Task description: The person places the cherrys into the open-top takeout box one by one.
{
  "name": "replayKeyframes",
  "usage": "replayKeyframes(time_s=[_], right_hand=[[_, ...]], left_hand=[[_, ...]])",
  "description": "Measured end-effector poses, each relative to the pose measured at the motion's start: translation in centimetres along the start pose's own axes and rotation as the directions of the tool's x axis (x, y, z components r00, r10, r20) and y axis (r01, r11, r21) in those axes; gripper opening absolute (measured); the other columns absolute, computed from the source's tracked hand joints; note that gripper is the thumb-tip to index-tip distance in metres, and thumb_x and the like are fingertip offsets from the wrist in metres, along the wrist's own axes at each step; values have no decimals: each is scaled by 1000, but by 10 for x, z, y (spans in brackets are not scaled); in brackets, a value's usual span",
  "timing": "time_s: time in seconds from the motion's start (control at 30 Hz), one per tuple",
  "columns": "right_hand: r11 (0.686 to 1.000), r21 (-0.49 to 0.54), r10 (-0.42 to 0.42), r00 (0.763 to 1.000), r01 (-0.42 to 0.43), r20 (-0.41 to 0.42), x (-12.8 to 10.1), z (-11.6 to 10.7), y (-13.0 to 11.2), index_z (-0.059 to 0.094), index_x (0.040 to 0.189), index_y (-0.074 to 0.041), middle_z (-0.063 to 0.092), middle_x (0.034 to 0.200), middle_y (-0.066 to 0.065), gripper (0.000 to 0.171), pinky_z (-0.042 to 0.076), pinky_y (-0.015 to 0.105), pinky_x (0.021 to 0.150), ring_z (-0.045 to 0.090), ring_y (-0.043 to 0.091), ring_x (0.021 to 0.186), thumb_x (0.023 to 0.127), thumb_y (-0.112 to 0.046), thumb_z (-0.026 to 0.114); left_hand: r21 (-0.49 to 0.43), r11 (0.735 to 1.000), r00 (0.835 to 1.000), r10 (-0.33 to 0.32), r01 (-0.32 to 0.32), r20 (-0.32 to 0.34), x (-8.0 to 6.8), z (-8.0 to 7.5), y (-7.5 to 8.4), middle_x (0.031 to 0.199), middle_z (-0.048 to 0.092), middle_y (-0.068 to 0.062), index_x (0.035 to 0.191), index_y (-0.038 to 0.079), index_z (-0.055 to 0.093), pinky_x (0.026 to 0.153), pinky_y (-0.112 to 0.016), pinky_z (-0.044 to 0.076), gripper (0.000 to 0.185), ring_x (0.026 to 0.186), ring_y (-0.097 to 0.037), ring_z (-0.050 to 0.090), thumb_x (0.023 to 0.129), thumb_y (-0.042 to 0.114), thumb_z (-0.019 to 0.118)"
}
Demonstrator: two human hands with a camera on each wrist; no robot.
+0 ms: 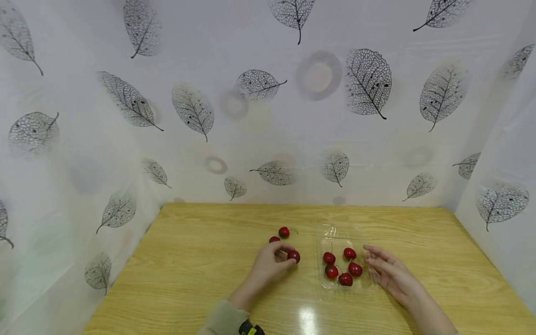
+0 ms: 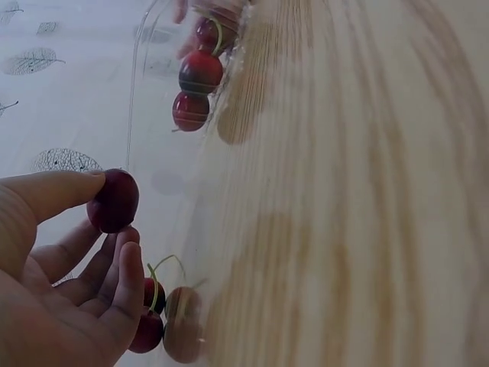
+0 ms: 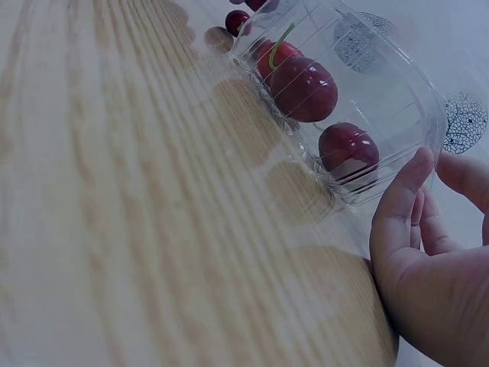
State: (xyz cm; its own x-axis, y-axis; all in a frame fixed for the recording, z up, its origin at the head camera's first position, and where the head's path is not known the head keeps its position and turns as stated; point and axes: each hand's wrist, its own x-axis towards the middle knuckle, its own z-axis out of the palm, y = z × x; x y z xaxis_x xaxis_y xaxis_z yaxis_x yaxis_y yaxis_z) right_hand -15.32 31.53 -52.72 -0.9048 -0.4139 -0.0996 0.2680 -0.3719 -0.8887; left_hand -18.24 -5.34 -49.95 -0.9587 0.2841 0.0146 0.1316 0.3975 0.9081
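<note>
Bright, even, soft light from above; faint shadows only. White glare patch on the table [image 1: 307, 321] near the bottom edge. Wide-angle bending of walls at the head view's edges. Wrist views softly blurred up close, wood grain smeared, colours slightly washed.

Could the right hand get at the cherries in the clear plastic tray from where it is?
Probably yes: the right hand rests against the open-topped clear plastic tray, nothing covers the cherries, and the left hand is off to the side.
</note>
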Motion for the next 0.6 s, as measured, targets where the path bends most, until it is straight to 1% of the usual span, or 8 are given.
replayKeyframes(time_s=[0.23,0.33,0.47,0.6], right_hand=[[1000,5,1,1000,-1,6,0,0,0,70,131,-33,67,121,-15,45,58,17,90,65,-1,108,113,-3,42],[1000,12,-2,1000,2,14,0,0,0,70,131,-33,68,120,-15,45,58,17,90,66,-1,108,113,-3,41],[1000,21,-10,1000,10,28,0,0,0,70,131,-33,68,120,-15,46,58,16,90,66,-1,108,113,-2,41],[1000,25,-13,999,12,38,0,0,0,71,131,-32,68,120,-14,47,58,16,90,66,-1,108,113,-2,41]], left_hand=[[-30,999,999,12,-11,31,2,6,8,108,74,-10,112,5,76,79,-20,56,24,88,-11,64,89,8,84],[-25,1000,999,16,-15,39,3,8,12,107,75,-9,112,7,76,79,-21,56,25,88,-11,65,88,8,85],[-12,999,998,36,-36,45,4,10,18,108,75,-8,111,8,76,78,-21,57,25,87,-9,65,88,9,85],[4,999,998,53,-54,37,6,12,23,108,75,-6,111,9,76,77,-20,57,23,86,-6,65,90,10,85]])
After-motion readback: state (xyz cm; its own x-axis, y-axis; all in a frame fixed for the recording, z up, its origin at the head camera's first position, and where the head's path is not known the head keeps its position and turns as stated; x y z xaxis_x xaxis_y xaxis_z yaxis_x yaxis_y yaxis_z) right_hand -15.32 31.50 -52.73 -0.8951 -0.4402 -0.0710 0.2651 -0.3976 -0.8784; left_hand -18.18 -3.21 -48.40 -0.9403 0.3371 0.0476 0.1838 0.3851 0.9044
